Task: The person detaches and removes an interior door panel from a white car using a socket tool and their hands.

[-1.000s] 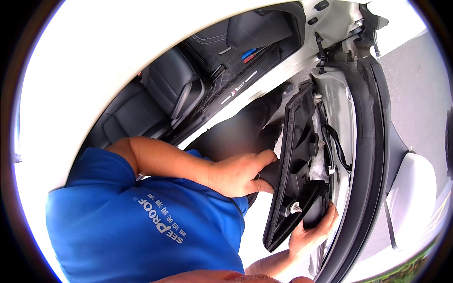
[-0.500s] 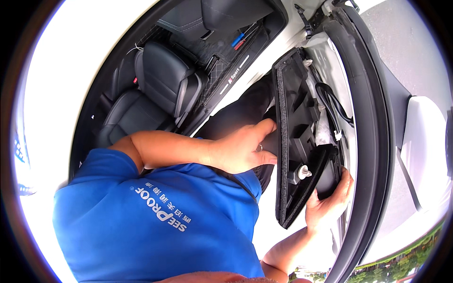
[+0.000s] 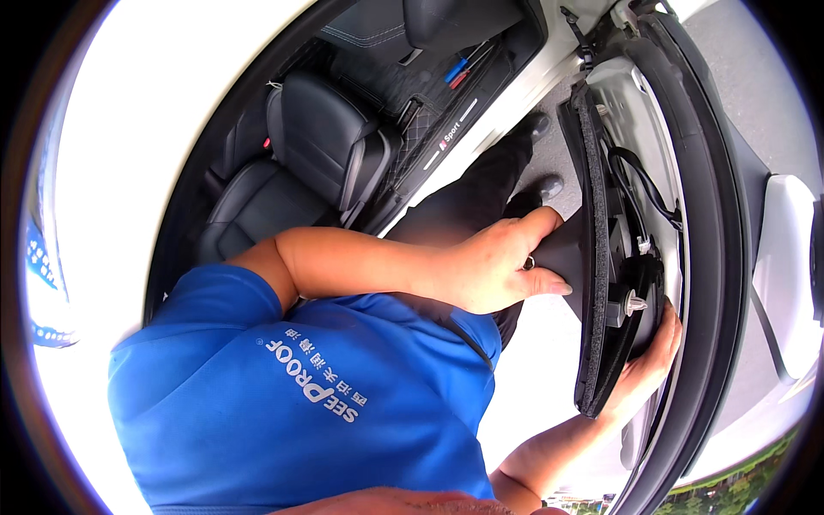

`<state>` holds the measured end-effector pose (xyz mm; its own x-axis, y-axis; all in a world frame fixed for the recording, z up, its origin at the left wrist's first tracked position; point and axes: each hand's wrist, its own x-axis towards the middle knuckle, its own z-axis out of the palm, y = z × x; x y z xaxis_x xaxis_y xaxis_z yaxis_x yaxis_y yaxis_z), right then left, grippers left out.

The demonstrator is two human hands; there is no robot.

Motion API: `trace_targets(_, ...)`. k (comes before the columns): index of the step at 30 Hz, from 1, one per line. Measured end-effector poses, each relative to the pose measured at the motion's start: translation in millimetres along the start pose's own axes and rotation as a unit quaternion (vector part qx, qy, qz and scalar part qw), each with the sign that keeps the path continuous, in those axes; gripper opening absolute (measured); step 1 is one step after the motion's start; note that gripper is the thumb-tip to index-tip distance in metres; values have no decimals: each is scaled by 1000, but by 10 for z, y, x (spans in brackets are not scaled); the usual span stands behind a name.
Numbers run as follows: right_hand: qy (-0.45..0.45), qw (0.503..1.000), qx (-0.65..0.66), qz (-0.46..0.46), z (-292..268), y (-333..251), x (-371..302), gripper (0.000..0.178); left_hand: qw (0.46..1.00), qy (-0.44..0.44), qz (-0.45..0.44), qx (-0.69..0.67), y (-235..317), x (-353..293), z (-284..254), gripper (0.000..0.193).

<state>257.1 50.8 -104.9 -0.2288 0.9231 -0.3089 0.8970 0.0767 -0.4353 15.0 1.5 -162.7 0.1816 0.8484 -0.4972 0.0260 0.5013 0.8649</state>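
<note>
A black plastic trim panel (image 3: 594, 257) with a foam strip along its edge stands lengthwise beside the open car door. My left hand (image 3: 493, 264) grips its near face, thumb and fingers pinched on a dark part. At the panel's lower end my right hand (image 3: 651, 360) is wrapped around it, some fingers hidden behind. On the back of the panel, a white clip (image 3: 635, 303) sticks out toward the door. Between panel and door, a black cable (image 3: 642, 182) loops down to a small white connector (image 3: 644, 246).
The door's bare white metal (image 3: 620, 75) and black rubber seal (image 3: 717, 172) rise close on the right. On the left, a black car seat (image 3: 318, 142) fills the doorway. Tools with a blue handle (image 3: 456, 70) and a red handle (image 3: 460, 80) lie on the car floor.
Both hands have shifted right in the picture with the panel, which has turned more edge-on, showing less of its back. My shoes and the ground now show beyond it.
</note>
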Motion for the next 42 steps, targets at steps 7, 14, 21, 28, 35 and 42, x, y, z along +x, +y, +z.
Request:
trace_targets(7,-65,994,32,86,-104,-78,-35,71,1000,-5,11,12,33,-2,-51,50)
trace_targets(14,-66,996,24,60,-91,-143,-95,74,999,-8,29,12,-19,-29,-78,50)
trace_targets(21,-49,997,28,43,-12,-136,-146,75,1000,-17,7,-1,-70,-111,-109,50)
trace_targets(28,-72,995,10,68,-38,-176,-140,66,986,-157,34,38,-41,62,-488,46)
trace_targets(35,-36,998,-53,22,-83,-108,-75,70,971,103,161,143,521,572,-1199,17)
trace_targets(42,-44,995,-85,25,-118,-150,-47,74,859,-12,232,457,1115,957,-1043,27)
